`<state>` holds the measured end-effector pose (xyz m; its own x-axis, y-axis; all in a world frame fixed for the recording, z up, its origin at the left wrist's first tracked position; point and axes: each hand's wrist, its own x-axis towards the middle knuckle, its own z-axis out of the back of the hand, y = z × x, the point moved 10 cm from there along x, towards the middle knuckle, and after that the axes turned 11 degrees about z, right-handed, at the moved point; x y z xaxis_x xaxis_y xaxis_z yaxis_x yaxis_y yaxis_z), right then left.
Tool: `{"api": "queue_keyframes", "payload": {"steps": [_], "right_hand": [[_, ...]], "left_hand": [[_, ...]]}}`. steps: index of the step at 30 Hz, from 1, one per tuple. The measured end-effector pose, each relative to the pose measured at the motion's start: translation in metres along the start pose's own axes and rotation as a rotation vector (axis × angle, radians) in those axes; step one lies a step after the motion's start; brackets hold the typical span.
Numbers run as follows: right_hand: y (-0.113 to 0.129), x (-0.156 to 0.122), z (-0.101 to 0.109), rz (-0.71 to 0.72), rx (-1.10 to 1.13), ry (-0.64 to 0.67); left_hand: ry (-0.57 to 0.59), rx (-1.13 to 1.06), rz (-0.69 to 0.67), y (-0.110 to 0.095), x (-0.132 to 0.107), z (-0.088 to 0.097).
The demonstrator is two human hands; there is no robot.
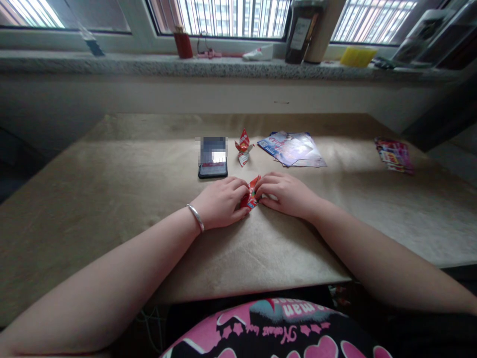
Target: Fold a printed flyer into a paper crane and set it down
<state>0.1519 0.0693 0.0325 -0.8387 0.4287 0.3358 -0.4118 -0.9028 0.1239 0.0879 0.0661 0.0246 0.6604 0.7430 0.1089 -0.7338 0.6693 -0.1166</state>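
Note:
A small folded piece of red printed paper (pixel 252 193) stands on the table between my two hands. My left hand (pixel 223 201), with a silver bangle at the wrist, closes its fingers on the paper's left side. From the right, my right hand (pixel 285 194) pinches the opposite side with bent fingers. Parts of the paper are hidden behind the fingertips. Just beyond it lies a finished-looking folded paper crane (pixel 243 148) in similar red and white print. A phone (pixel 213 158) lies left of the crane, its screen partly pixelated.
Loose printed sheets (pixel 292 148) lie behind my right hand, and a small stack of pink-red printed papers (pixel 394 155) sits far right on the table (pixel 130 189). On the windowsill (pixel 149 64) stand a red cylinder (pixel 183 44), a dark container (pixel 302 32) and a yellow block (pixel 358 56).

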Motion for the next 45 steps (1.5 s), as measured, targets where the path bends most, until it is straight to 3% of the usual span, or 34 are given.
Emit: {"api": "queue_keyframes", "payload": {"steps": [16,29,45], "right_hand": [[-0.005,-0.004,-0.008,-0.045,0.101,0.014],[-0.01,-0.004,-0.003,-0.11,-0.04,0.024],[-0.001,0.0,-0.001,-0.06,-0.071,0.015]], "left_hand": [[-0.006,-0.089,-0.066,0.0,0.0,-0.004],[-0.251,0.041,-0.032,0.011,0.002,0.01],[-0.234,0.09,-0.111,-0.004,0.0,0.007]]}}
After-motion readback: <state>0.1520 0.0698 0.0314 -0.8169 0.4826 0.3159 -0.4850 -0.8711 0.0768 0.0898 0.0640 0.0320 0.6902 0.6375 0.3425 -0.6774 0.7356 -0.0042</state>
